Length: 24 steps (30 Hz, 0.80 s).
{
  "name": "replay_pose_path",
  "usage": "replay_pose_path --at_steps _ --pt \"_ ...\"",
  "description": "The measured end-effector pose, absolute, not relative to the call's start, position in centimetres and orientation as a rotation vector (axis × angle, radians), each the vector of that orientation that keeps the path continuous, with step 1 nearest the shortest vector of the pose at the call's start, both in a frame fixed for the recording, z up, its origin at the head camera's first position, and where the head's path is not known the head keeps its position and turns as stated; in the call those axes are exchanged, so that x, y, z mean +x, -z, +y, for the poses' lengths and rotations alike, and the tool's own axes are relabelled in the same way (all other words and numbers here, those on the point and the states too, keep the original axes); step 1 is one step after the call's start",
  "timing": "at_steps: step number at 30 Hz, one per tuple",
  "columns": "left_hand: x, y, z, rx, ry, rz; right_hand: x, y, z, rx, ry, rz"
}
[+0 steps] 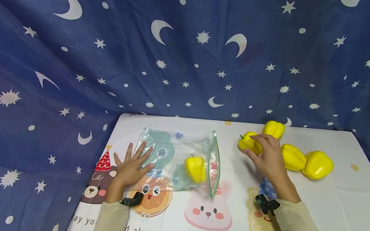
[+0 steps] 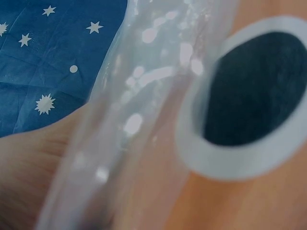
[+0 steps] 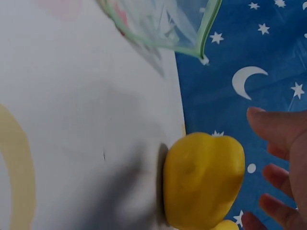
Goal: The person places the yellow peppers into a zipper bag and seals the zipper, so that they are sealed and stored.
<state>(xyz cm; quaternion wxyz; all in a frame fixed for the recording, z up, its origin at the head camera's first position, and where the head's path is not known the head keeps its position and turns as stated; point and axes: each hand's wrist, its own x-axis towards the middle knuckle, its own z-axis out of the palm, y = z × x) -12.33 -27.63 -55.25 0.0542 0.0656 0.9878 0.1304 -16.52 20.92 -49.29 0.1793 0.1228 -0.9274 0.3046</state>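
A clear zip bag (image 1: 169,147) with a green zip edge lies on the table, its mouth toward the right. Inside it, near the mouth, is one yellow bell pepper (image 1: 195,169). My left hand (image 1: 132,166) rests on the closed end of the bag, fingers spread; the left wrist view shows blurred plastic (image 2: 144,96) up close. Over another yellow bell pepper (image 1: 247,141) with a green stem hovers my right hand (image 1: 269,157), thumb and fingers parted. In the right wrist view the fingers of that hand (image 3: 285,163) stand apart from a yellow bell pepper (image 3: 204,182).
Several more yellow bell peppers are grouped by the right hand: one behind (image 1: 273,129), one beside it (image 1: 293,157) and one farther right (image 1: 318,165). A printed white cloth (image 1: 339,206) covers the table. A blue curtain (image 1: 183,56) with moons and stars hangs behind and left.
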Motion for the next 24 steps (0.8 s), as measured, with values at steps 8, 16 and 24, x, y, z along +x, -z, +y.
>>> replay_pose_path --at_steps 8,16,24 --pt "-12.5 55.4 -27.6 0.198 -0.393 2.996 -17.4 48.9 21.5 0.257 -0.788 -2.798" --pt "-12.4 55.3 -27.5 0.201 -0.416 2.995 -18.0 49.1 22.0 0.198 -0.788 -2.939" --pt "-12.4 55.2 -27.6 0.199 -0.407 2.989 -18.3 49.5 22.0 0.176 -0.803 -2.935"
